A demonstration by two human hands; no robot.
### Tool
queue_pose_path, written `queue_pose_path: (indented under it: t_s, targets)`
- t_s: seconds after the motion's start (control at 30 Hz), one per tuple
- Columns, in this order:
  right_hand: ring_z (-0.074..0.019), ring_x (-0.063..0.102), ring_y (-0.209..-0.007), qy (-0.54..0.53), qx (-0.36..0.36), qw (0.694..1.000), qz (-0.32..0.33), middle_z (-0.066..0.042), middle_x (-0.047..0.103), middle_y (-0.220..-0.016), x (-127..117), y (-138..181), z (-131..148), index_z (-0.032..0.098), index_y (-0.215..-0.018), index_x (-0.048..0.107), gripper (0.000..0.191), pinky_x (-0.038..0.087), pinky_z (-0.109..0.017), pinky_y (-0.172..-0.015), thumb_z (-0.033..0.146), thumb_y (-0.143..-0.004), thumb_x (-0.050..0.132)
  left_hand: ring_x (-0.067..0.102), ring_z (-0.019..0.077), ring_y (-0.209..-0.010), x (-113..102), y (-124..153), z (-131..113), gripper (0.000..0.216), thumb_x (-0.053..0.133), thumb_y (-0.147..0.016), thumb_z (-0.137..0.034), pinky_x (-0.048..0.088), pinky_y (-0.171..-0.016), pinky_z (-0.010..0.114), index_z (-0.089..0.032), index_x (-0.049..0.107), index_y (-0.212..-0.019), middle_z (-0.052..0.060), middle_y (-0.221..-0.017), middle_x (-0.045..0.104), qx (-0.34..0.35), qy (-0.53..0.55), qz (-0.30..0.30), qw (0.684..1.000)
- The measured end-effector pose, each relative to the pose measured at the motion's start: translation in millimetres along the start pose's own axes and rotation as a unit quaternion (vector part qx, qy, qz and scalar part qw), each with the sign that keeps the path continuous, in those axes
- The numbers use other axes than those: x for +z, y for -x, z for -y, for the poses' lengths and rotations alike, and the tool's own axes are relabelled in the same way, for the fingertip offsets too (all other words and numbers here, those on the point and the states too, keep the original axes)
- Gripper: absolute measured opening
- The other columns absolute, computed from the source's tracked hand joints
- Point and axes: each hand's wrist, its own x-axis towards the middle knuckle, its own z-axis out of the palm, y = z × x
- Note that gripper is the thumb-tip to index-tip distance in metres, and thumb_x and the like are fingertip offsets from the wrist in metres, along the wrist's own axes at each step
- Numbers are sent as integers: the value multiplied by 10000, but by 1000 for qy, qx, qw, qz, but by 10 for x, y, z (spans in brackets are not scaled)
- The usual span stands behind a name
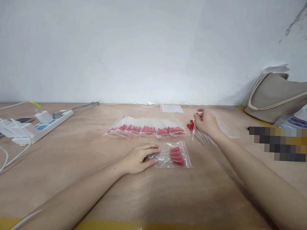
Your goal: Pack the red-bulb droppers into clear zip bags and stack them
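My left hand (pixel 139 158) lies flat on the wooden table (pixel 89 180), its fingers pressing the open end of a small clear zip bag (pixel 174 155) that holds several red-capped droppers. My right hand (pixel 206 123) is further back and to the right, pinching one red-capped dropper (pixel 194 129) above a loose pile of the same droppers (pixel 200 133). Behind the left hand runs a row of filled bags (pixel 146 129), overlapping side by side.
A white power strip (pixel 42 125) with plugs and cables lies at the left. A beige bag (pixel 276 96) leans on the wall at the right. Empty clear bags (pixel 172 108) lie at the back edge. A yellow strip marks the table's front edge.
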Motion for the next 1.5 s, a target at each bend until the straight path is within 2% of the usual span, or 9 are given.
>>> queue_pose_path:
  t_s: [0.1,0.23,0.4,0.57,0.73,0.97,1.1,1.27,1.5]
  targets:
    - [-120,539,-528,-199,67,977,-20,-19,558,-729,-128,215,-142,187,-988,463,237,457,-251,-509,314,-789,483,445,216,-1186,2,1,12,380,480,-868,-363,366,-994,375,-237,500,-1226,57,-1300,469,-1,3,-3,1000]
    - [-85,500,-448,-396,197,897,13,43,497,-607,-47,503,-230,210,-843,424,153,451,-207,-425,275,-762,536,445,212,-1186,8,-2,25,390,471,-872,-365,364,-996,368,-236,486,-1240,57,-1305,464,-1,-4,1,1000]
    - [-79,556,-482,-521,272,809,-3,51,514,-589,90,699,-99,221,-773,408,131,512,-197,-496,178,-768,531,439,204,-1188,2,1,13,384,468,-876,-361,356,-1000,352,-233,484,-1237,52,-1304,463,3,-13,1,1000]
    - [-116,626,-583,-573,280,768,59,27,567,-591,115,879,27,201,-754,434,154,549,-247,-630,117,-738,563,471,227,-1145,-24,6,-28,451,472,-872,-365,390,-956,387,-244,383,-1297,59,-1274,487,-6,-15,-3,1000]
    - [-86,601,-549,-555,245,775,176,11,626,-712,89,1012,43,185,-810,516,188,516,-194,-530,179,-682,654,486,228,-1124,-27,10,-41,481,487,-863,-364,406,-938,375,-238,352,-1307,62,-1264,492,-14,-9,-8,1000]
    - [-34,449,-400,-445,162,823,315,66,528,-508,87,985,46,168,-841,575,318,352,-130,-355,345,-619,719,500,220,-1097,-19,2,-32,473,484,-865,-365,412,-918,364,-239,352,-1301,59,-1235,511,-14,-14,-4,1000]
    - [-41,395,-352,-387,156,852,316,56,497,-429,131,986,101,136,-882,631,385,310,-150,-329,421,-629,682,498,218,-1099,-23,-6,-28,468,477,-870,-356,402,-927,360,-233,348,-1302,66,-1228,514,-5,-8,-4,1000]
    - [-49,352,-326,-382,186,870,249,66,459,-392,150,1017,167,146,-771,615,368,285,-176,-323,469,-604,676,498,223,-1098,-25,-8,-30,458,476,-870,-343,406,-924,367,-235,355,-1298,70,-1225,513,1,-5,-7,1000]
    - [-38,321,-338,-343,155,870,319,83,414,-397,124,1013,184,158,-736,575,367,236,-159,-337,519,-671,598,508,223,-1084,-26,-6,-30,450,481,-867,-342,412,-919,371,-231,370,-1289,72,-1212,523,8,-1,-8,1000]
